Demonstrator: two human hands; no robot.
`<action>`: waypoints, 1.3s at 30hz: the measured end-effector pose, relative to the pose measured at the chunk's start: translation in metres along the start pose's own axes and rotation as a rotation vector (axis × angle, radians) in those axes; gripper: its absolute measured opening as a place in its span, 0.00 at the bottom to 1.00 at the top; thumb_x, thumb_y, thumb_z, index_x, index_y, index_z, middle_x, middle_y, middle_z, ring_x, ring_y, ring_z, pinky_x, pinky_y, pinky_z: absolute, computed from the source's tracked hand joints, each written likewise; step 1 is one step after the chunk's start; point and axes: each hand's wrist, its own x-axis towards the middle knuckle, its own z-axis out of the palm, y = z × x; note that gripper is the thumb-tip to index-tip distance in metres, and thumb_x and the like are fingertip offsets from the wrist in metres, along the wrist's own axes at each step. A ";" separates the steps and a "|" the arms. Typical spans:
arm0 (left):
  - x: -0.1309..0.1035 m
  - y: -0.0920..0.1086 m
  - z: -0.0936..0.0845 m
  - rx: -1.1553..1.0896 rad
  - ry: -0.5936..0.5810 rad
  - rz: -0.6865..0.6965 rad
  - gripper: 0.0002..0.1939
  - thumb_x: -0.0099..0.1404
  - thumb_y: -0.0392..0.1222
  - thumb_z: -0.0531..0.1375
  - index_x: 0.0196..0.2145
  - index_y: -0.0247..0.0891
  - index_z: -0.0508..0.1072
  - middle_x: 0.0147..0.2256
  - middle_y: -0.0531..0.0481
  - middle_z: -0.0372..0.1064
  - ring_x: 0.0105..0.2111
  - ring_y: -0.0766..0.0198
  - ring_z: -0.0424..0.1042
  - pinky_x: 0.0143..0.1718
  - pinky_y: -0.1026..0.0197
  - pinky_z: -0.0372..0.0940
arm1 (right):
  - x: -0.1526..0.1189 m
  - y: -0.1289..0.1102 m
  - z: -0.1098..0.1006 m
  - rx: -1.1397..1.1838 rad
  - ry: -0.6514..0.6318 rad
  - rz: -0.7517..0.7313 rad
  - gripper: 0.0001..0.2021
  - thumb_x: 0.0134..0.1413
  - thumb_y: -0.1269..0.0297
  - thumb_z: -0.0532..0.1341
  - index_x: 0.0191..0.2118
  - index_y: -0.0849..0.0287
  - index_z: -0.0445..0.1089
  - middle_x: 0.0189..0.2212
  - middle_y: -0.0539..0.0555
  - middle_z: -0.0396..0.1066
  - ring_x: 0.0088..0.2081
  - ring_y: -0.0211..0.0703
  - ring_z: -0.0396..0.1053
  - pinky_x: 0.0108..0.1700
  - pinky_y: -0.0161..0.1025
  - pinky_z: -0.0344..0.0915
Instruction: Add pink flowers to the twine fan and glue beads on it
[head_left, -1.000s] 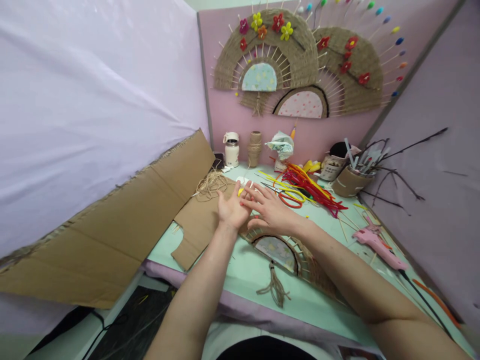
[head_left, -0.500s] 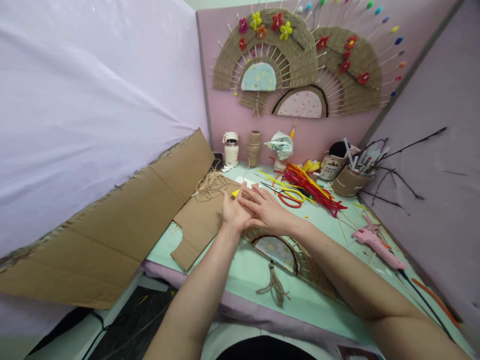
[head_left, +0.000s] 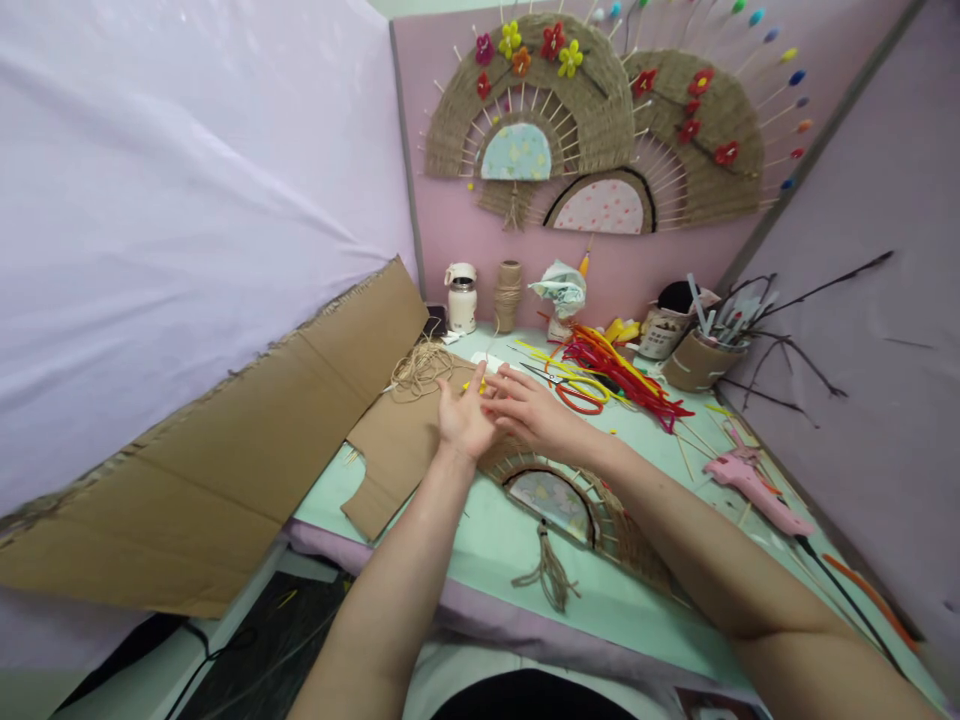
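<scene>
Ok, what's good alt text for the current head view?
A person holds an upturned left hand and a right hand close together at one end of a tasselled woven fan on a green table. Scissors and a pink glue gun lie to the right; two flowered fans hang behind.

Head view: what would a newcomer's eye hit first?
Probably the two big woven fans with bright flowers, high on the pink back wall. Next, mid-frame, the left hand, palm up, with the right hand at its fingers, just beyond a third fan on the table. Then the vivid red-and-yellow bundle of strips behind the right hand.
</scene>
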 end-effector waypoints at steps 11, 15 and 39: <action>0.000 -0.002 0.003 0.023 0.005 -0.009 0.36 0.62 0.69 0.44 0.51 0.37 0.68 0.44 0.37 0.69 0.34 0.58 0.71 0.28 0.59 0.66 | 0.001 0.013 0.015 0.179 0.337 0.010 0.05 0.56 0.68 0.61 0.35 0.55 0.75 0.44 0.55 0.75 0.54 0.49 0.64 0.57 0.54 0.61; 0.006 0.007 -0.004 -0.076 0.107 0.081 0.32 0.62 0.67 0.47 0.45 0.36 0.69 0.44 0.37 0.69 0.41 0.53 0.71 0.34 0.54 0.69 | -0.014 0.023 0.007 0.198 0.337 0.097 0.05 0.56 0.66 0.62 0.37 0.53 0.75 0.45 0.54 0.75 0.53 0.49 0.65 0.56 0.54 0.61; 0.015 0.015 -0.016 -0.187 0.268 0.190 0.20 0.65 0.55 0.50 0.34 0.34 0.69 0.28 0.46 0.67 0.27 0.64 0.68 0.27 0.62 0.64 | -0.044 0.022 0.040 0.029 -0.008 0.403 0.04 0.56 0.67 0.62 0.34 0.54 0.76 0.34 0.52 0.75 0.40 0.44 0.65 0.42 0.42 0.48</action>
